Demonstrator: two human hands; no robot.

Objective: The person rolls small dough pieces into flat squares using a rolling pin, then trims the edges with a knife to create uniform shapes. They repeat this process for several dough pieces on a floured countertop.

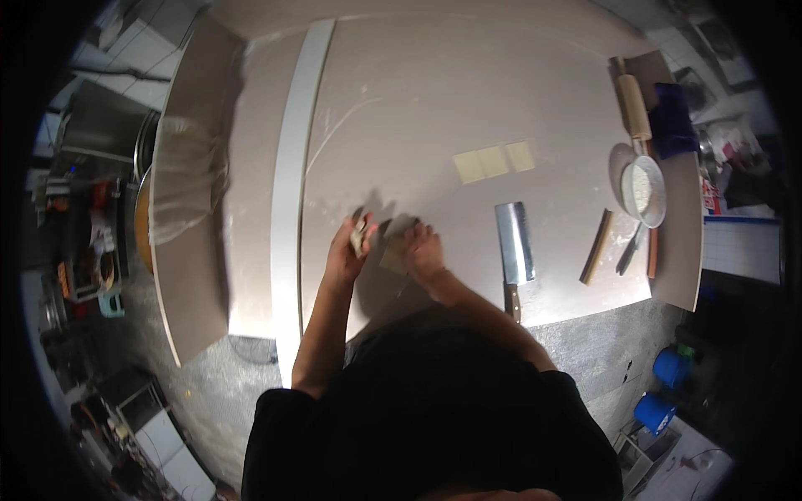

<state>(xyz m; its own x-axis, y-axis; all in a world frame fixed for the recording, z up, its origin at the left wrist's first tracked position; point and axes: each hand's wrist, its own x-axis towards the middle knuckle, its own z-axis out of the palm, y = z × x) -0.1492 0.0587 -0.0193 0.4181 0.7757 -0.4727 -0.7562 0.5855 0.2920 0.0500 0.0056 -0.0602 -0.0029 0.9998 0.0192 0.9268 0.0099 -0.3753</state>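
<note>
On the left, my left hand (349, 249) is raised a little over the work table (401, 113), its fingers closed around a small pale piece, perhaps dough. My right hand (425, 250) rests on or just over a thin pale square sheet (393, 255), which it partly covers; whether the fingers grip it cannot be told. Several flat pale squares, like dough wrappers (493, 162), lie in a row farther up the table. Right of my hands lies a wide-bladed cleaver (516, 243), its wooden handle towards me.
A long white strip (293, 156) crosses the table at the left. Along the right side are a rolling pin (634, 106), a bowl of white powder (642, 191), a wooden strip (596, 247) and a dark-handled tool (628, 253). Raised boards edge the table; a cloth (185, 181) hangs over the left one.
</note>
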